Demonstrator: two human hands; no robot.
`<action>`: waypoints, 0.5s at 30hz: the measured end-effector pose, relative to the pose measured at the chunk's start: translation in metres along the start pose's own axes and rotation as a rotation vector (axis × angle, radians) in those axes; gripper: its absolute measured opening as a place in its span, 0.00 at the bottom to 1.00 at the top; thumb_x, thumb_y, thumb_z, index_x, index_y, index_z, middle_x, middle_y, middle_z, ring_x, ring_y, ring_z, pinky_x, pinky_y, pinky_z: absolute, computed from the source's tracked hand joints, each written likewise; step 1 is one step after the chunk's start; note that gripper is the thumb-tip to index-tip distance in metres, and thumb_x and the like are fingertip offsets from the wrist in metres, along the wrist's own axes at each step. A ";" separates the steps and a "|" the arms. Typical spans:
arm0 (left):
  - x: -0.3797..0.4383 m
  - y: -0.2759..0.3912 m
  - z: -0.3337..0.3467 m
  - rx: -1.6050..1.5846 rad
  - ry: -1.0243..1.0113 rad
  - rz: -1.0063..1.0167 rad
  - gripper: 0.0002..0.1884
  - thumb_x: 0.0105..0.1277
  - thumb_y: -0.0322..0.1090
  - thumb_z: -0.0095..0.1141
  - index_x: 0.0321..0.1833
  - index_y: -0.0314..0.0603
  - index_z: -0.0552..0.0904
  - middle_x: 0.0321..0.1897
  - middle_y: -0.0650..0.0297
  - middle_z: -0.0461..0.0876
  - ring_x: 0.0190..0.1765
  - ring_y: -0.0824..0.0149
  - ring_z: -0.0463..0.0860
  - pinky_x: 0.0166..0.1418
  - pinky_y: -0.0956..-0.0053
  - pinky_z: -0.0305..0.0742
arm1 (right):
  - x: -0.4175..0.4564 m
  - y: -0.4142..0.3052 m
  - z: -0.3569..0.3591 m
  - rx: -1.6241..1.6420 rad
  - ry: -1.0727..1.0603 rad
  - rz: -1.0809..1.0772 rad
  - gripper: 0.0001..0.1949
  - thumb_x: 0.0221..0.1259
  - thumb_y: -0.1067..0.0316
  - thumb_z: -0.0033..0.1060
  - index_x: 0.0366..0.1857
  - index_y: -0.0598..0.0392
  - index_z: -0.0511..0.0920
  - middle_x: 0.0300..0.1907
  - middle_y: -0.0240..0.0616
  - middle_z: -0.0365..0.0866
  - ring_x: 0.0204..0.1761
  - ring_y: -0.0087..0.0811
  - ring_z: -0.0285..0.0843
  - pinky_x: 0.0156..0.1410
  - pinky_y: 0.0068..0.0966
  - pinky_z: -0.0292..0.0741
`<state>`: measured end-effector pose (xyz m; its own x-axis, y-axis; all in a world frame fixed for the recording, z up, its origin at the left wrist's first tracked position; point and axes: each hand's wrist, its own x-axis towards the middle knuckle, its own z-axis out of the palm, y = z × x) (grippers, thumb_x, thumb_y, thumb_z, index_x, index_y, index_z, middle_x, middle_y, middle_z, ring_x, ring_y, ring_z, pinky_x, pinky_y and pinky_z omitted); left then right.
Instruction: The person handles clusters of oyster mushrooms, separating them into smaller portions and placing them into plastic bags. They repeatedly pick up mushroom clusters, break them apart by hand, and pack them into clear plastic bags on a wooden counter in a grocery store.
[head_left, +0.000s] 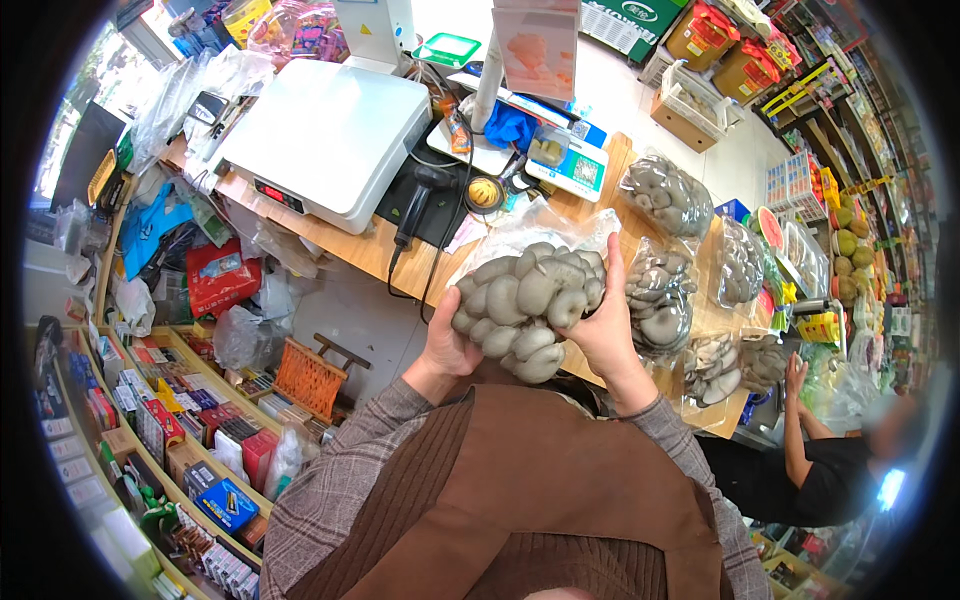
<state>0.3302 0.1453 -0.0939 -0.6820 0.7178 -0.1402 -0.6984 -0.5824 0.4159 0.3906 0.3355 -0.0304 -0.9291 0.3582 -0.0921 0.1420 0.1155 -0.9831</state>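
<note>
Both my hands hold up a large cluster of grey oyster mushrooms (525, 300) in front of my brown apron. My left hand (454, 341) grips its left side, and my right hand (607, 330) supports the right side with the thumb under the caps. Just beyond the cluster a clear plastic bag (517, 225) lies on the wooden counter. To the right stand several wrapped packs of oyster mushrooms, among them one at the back (667, 195), one nearer my right hand (660, 300) and one at the counter's near end (711, 367).
A white weighing scale (322, 135) stands left on the counter (330, 247), beside a black barcode scanner (420, 202) with its cable. A payment code stand (574, 165) is behind. An orange woven stool (309, 379) stands below left. Another person (810, 465) is at the right.
</note>
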 end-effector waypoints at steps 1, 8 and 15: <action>-0.001 -0.003 -0.001 -0.009 0.030 0.011 0.41 0.67 0.66 0.47 0.73 0.41 0.62 0.69 0.56 0.68 0.71 0.59 0.68 0.75 0.59 0.61 | -0.001 -0.001 0.001 -0.022 0.023 -0.019 0.62 0.37 0.82 0.78 0.79 0.47 0.41 0.70 0.44 0.62 0.65 0.34 0.69 0.67 0.32 0.72; -0.001 -0.016 -0.005 -0.060 0.122 0.040 0.40 0.67 0.65 0.45 0.73 0.41 0.63 0.69 0.54 0.69 0.70 0.54 0.70 0.74 0.55 0.65 | -0.003 -0.002 0.007 0.212 0.115 0.005 0.59 0.41 0.79 0.76 0.78 0.54 0.40 0.61 0.44 0.72 0.60 0.33 0.74 0.65 0.31 0.73; 0.002 -0.012 0.000 -0.071 0.075 0.017 0.41 0.66 0.66 0.46 0.73 0.41 0.64 0.69 0.54 0.68 0.71 0.54 0.69 0.75 0.55 0.64 | -0.004 0.008 0.008 0.464 0.160 0.162 0.56 0.45 0.84 0.71 0.78 0.53 0.40 0.63 0.45 0.69 0.60 0.35 0.73 0.64 0.34 0.75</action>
<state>0.3368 0.1538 -0.0992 -0.7067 0.6782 -0.2017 -0.6982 -0.6222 0.3542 0.3924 0.3281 -0.0391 -0.8386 0.4788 -0.2597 0.0801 -0.3632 -0.9283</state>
